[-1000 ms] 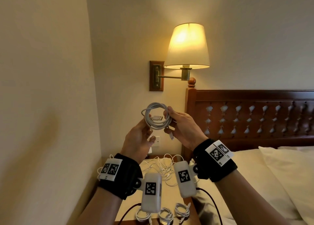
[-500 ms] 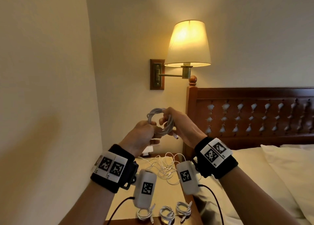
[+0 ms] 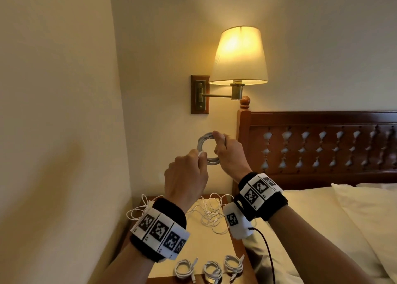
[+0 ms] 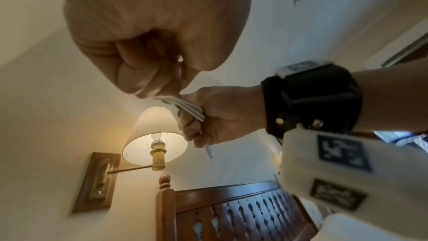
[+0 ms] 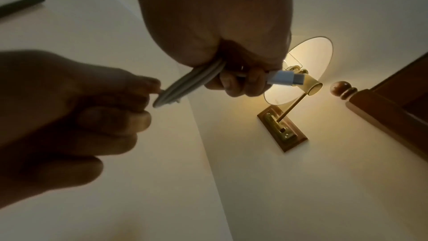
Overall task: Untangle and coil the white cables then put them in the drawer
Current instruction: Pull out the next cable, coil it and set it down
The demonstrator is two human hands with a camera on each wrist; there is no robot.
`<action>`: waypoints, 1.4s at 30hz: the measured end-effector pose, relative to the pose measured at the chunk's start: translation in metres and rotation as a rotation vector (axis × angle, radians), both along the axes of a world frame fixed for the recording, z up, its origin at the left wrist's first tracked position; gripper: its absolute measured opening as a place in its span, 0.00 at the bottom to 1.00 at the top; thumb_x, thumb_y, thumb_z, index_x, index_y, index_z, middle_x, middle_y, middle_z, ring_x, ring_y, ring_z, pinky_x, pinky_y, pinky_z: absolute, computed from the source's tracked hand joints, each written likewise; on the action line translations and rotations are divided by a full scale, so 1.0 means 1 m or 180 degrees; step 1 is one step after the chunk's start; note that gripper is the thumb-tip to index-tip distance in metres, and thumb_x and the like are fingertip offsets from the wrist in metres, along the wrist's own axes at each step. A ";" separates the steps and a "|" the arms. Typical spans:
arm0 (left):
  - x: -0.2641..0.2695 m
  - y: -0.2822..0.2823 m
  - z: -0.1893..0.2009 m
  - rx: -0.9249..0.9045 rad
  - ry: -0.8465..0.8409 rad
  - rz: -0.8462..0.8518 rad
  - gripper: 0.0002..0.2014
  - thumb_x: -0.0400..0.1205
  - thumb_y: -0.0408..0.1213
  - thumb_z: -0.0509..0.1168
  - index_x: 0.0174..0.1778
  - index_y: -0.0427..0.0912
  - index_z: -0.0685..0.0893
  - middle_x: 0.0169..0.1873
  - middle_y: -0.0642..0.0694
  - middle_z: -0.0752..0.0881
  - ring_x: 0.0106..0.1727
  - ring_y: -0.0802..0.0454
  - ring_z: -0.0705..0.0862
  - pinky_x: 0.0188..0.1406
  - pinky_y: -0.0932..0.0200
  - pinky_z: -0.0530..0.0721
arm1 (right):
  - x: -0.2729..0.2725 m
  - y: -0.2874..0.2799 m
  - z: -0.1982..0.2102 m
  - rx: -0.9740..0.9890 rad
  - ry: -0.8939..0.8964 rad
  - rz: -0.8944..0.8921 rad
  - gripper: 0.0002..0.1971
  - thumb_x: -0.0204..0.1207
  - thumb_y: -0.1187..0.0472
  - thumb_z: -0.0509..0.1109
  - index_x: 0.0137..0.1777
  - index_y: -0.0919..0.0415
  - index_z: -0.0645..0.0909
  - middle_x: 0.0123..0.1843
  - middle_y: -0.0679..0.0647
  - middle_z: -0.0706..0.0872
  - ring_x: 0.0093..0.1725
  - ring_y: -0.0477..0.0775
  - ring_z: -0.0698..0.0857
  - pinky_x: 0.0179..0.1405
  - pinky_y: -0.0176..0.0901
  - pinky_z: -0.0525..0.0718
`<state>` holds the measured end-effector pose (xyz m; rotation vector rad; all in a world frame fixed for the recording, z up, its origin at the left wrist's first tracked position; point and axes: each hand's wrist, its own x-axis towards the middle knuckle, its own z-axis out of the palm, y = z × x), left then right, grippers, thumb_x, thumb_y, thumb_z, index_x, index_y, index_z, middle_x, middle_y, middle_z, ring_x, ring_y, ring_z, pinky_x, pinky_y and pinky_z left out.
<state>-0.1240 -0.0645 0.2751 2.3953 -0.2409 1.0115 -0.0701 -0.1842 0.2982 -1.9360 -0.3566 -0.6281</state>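
Observation:
A coiled white cable (image 3: 206,148) is held up in front of the wall between both hands. My left hand (image 3: 189,172) pinches its lower left side (image 5: 166,96). My right hand (image 3: 225,152) grips its right side, and a plug end (image 5: 284,78) sticks out past the fingers. In the left wrist view the strands (image 4: 185,107) run from the left fist into the right hand (image 4: 215,116). A tangle of loose white cables (image 3: 210,210) lies on the bedside table (image 3: 193,240). Three coiled cables (image 3: 209,268) sit at its near edge. No drawer shows.
A lit wall lamp (image 3: 238,56) hangs above the hands on a brass arm. A dark wooden headboard (image 3: 322,144) and the bed with pale pillows (image 3: 354,219) fill the right. A wall (image 3: 53,133) stands close on the left.
Both hands turned over so their backs face me. The left hand shifted from cupping the coil to pinching its lower left, while the right hand closed round the right side.

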 end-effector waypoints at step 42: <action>0.017 0.041 -0.047 -0.3799 0.1529 -0.1686 0.13 0.77 0.38 0.74 0.49 0.31 0.90 0.30 0.44 0.84 0.24 0.56 0.79 0.20 0.65 0.77 | -0.020 -0.010 -0.067 0.0913 0.0593 0.1239 0.12 0.84 0.62 0.63 0.61 0.63 0.84 0.46 0.59 0.90 0.50 0.57 0.90 0.55 0.47 0.88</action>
